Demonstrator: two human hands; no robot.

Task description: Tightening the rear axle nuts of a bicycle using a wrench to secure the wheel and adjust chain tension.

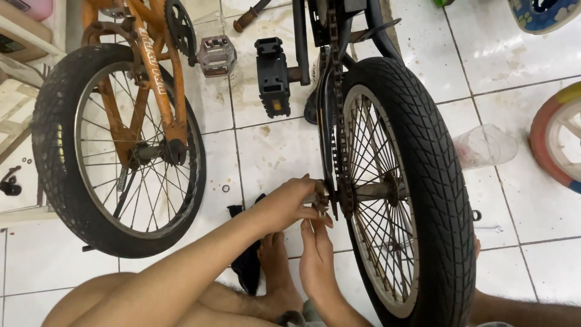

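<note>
A black bicycle stands upside down, its rear wheel (423,181) with a knobby tyre in front of me. My left hand (289,204) reaches in from the lower left, and its fingertips pinch a small metal part at the wheel's axle end (319,200), next to the rusty chain (340,145) and sprocket. My right hand (316,257) comes up from below. Its straight fingers point at the same axle end, just under my left fingers, with nothing visible in them. My bare foot (277,266) rests on the tiles beside a black cloth (247,269).
An orange bicycle's wheel (115,151) stands at the left. Two pedals (272,75) (216,56) hang above the white tiled floor. A clear plastic cup (484,145) lies at the right, with a small wrench (491,229) and part of a colourful wheel (557,136) nearby.
</note>
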